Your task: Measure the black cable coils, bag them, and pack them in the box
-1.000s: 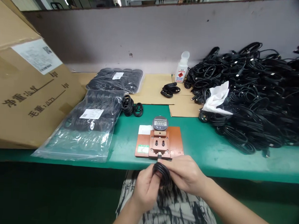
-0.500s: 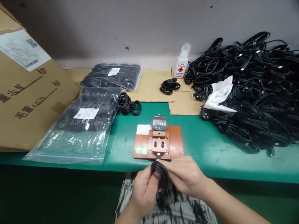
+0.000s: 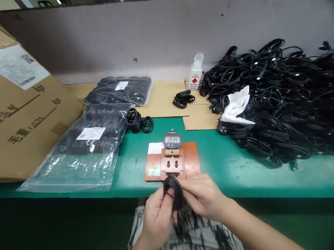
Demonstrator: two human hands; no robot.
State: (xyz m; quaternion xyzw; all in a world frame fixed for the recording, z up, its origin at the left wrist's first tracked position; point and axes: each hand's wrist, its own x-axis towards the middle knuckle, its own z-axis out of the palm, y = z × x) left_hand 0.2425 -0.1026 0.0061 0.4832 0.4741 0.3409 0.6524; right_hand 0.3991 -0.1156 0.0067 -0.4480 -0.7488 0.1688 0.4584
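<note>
A coiled black cable [image 3: 177,195] is held in front of the orange-brown measuring fixture [image 3: 191,159] at the bench's front edge. My left hand [image 3: 157,216] wraps round the coil, thumb through its loop. With closed fingers, my right hand [image 3: 205,196] grips the cable near its connector end, which sits at the fixture's front opening; the coil and fingers partly hide this end. Behind the clamp block [image 3: 172,164], the digital dial gauge [image 3: 172,140] reads what looks like 2.034.
A cardboard box [image 3: 28,130] and bagged cable coils [image 3: 86,136] stand at left. Loose coils [image 3: 134,120] lie beside the bag. A white bottle [image 3: 195,74] is at the back. On the right rises a large cable heap [image 3: 281,108] with a white cloth [image 3: 236,106] on it.
The gauge reading has gone from 0.000 to about 2.034. The cable's connector end has moved forward into the fixture's front. The camera view has shifted slightly.
</note>
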